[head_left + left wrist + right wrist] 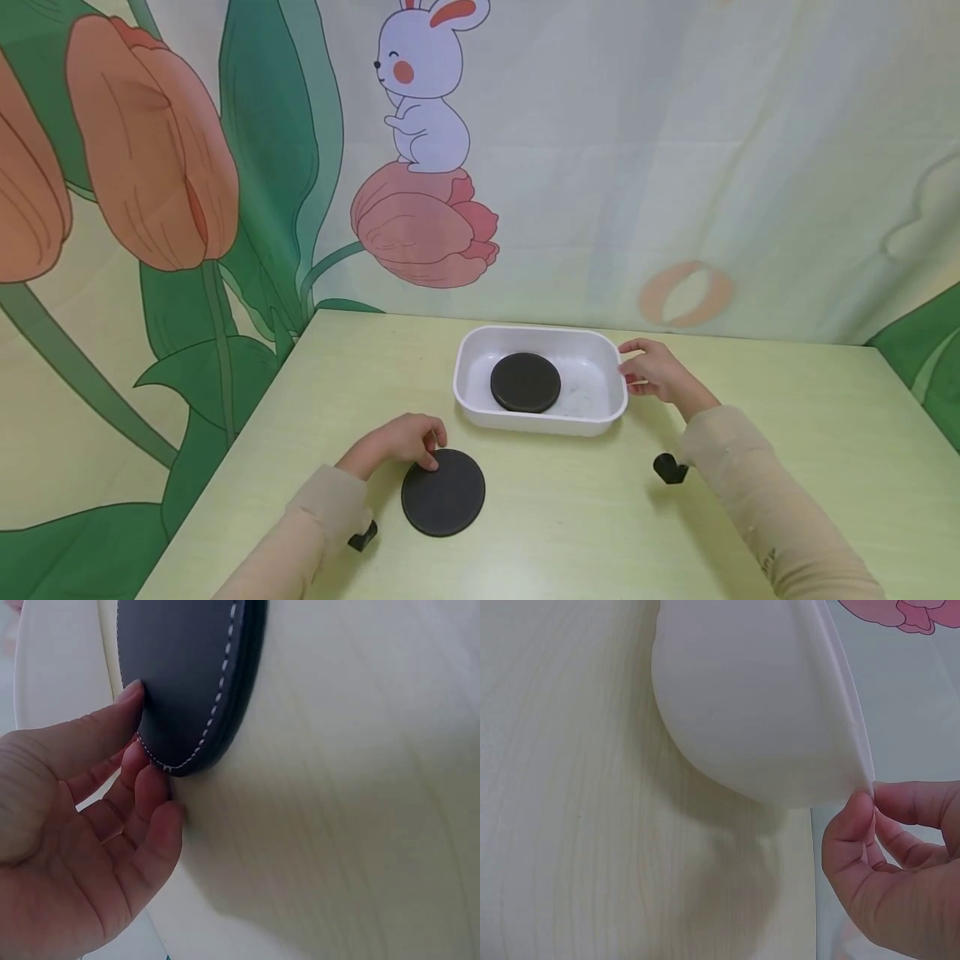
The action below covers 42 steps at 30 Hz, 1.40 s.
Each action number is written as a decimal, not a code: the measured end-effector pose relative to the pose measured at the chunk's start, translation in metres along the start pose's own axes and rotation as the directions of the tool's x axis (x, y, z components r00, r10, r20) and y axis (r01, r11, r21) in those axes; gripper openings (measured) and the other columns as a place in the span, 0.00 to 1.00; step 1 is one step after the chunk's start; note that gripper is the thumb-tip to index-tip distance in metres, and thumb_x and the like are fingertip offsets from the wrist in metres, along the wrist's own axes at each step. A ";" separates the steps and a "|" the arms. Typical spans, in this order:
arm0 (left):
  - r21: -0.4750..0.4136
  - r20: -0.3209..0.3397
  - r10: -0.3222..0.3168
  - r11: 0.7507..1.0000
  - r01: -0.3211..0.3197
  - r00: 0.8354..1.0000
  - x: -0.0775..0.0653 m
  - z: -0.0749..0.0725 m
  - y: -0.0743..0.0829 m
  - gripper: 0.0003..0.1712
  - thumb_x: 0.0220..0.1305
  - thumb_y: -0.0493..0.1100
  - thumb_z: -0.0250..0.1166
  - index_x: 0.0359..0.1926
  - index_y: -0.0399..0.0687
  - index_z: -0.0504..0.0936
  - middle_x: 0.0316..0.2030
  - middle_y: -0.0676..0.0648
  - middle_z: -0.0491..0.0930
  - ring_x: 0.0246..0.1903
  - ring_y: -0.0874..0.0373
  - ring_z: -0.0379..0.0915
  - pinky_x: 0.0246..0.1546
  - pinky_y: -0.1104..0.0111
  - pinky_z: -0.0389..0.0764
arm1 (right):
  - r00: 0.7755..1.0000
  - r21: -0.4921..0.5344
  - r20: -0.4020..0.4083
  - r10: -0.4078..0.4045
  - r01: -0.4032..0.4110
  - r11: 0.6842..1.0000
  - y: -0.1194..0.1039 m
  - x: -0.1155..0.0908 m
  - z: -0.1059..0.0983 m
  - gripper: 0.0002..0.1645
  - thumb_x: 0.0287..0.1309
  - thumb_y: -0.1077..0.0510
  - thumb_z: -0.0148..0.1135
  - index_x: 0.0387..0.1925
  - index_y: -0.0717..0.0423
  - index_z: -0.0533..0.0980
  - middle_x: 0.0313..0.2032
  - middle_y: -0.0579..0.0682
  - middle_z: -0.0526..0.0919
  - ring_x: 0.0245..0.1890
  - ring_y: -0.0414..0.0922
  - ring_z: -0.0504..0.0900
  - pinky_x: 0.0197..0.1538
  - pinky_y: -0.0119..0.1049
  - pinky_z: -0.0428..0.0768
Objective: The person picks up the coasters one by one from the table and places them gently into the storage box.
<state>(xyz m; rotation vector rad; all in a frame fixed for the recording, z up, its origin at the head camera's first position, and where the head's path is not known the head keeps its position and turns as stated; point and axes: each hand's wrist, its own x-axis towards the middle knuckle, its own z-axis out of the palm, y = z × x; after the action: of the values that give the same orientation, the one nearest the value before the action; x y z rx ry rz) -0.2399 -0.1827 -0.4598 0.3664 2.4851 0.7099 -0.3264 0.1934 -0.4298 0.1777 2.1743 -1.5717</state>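
Observation:
A round black coaster (pixel 443 492) with pale stitching round its edge, clear in the left wrist view, is at the near left of the tabletop. My left hand (pixel 405 438) pinches its far-left edge, the thumb on the upper face and the curled fingers at the rim. Behind it stands a white plastic box (pixel 536 423), wide and open-topped. Inside, left of its middle, lies another black round piece (pixel 526 382), thicker at the edge; whether it is a stack I cannot tell. My right hand (pixel 654 372) grips the box's right end, thumb and fingers pinching the rim (pixel 866 769).
The pale wood-grain table (pixel 555 517) ends at a printed curtain (pixel 600 208) just behind the box. Black wrist mounts stick out below both sleeves, one by the left forearm (pixel 363 536) and one by the right (pixel 670 468).

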 end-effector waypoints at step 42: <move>0.119 -0.028 -0.084 0.989 0.087 0.996 0.000 0.003 0.013 0.13 0.41 0.41 0.72 0.25 0.45 0.74 0.19 0.53 0.66 0.23 0.60 0.62 0.24 0.73 0.62 | 1.000 -0.008 0.002 0.011 -0.010 1.000 -0.002 -0.002 -0.001 0.28 0.55 0.68 0.49 0.57 0.64 0.55 0.23 0.47 0.72 0.21 0.39 0.72 0.29 0.31 0.75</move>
<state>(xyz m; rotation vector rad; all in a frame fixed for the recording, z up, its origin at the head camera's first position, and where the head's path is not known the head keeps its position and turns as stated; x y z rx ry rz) -0.2366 -0.1706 -0.4543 0.2941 2.5556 0.5346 -0.3260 0.1936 -0.4268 0.1843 2.1737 -1.5569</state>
